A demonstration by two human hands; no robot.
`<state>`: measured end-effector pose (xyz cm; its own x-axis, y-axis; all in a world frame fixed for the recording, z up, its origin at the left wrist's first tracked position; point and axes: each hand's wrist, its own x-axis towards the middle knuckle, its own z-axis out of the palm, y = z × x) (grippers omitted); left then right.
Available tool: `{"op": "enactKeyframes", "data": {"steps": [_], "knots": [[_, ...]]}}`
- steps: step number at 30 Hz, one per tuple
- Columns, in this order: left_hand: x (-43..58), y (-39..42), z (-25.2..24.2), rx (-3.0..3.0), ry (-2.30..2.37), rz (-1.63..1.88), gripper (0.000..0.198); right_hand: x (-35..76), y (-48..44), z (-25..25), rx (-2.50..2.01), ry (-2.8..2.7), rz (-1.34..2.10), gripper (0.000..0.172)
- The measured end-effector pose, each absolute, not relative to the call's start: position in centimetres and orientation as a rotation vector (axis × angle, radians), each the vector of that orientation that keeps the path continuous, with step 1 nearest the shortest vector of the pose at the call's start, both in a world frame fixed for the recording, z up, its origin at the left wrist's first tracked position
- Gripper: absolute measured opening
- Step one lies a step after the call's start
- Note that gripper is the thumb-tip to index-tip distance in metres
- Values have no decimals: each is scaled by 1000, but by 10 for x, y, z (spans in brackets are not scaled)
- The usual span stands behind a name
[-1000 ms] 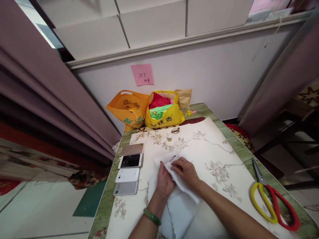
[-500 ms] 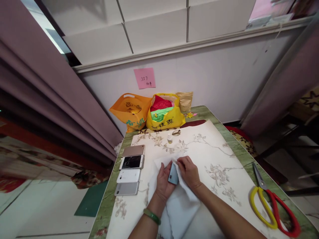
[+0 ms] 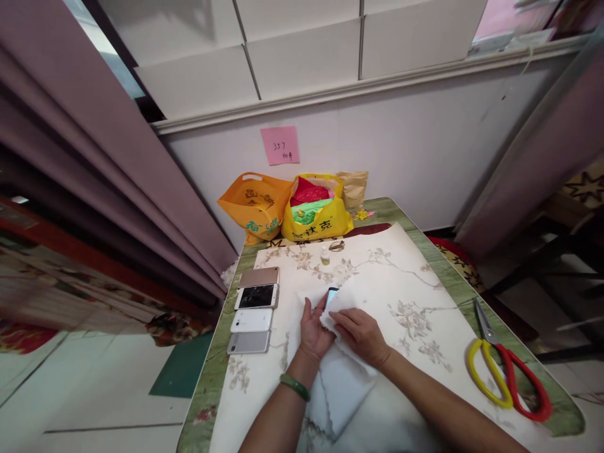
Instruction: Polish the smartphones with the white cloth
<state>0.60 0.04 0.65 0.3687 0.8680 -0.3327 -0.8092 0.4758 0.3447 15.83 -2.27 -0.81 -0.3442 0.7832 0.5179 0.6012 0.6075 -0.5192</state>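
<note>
In my left hand (image 3: 315,330), palm up with a green bangle (image 3: 295,387) at the wrist, rests a light blue phone (image 3: 332,297). Only its upper end shows. My right hand (image 3: 362,333) pinches a white cloth (image 3: 343,384) and presses it over the lower part of the phone. The cloth hangs below both hands onto the floral table sheet. To the left lie several phones in a column: a gold one (image 3: 259,277), one with a dark screen (image 3: 257,296), a white one (image 3: 251,320) and a silver one (image 3: 248,342).
Large scissors (image 3: 491,340) with yellow and red handles lie at the right table edge. A small bottle (image 3: 325,255) and glasses (image 3: 336,246) sit beyond my hands. An orange bag (image 3: 257,204), a yellow bag (image 3: 323,221) and a tan pouch (image 3: 353,189) stand at the back.
My right hand has brought the cloth from beside the phone across its face, covering most of it. The view has shifted slightly.
</note>
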Motion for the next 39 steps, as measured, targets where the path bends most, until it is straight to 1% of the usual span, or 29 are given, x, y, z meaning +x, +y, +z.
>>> {"op": "enactKeyframes", "data": {"steps": [7, 11, 17, 20, 27, 34, 39], "knots": [[5, 3, -2, 71, 530, 1087, 59, 158, -21, -3, -922, -2251, 295, 32], [8, 4, -6, 32, 572, 1102, 56, 156, -15, 5, -866, -2413, 311, 43], [10, 5, -5, -40, 535, 1116, 50, 152, -4, 0, -943, -2597, 304, 64], [10, 6, -4, -38, 535, 1121, 48, 151, -1, -6, -1000, -2610, 265, 69], [10, 7, -3, 13, 620, 1141, 46, 146, 8, -14, -1193, -2524, 232, 68], [12, 6, 2, 84, 479, 1100, 47, 144, 18, -14, -1360, -2432, 285, 57], [15, 5, 7, 115, 419, 1086, 52, 144, 26, -13, -1489, -2358, 270, 54]]}}
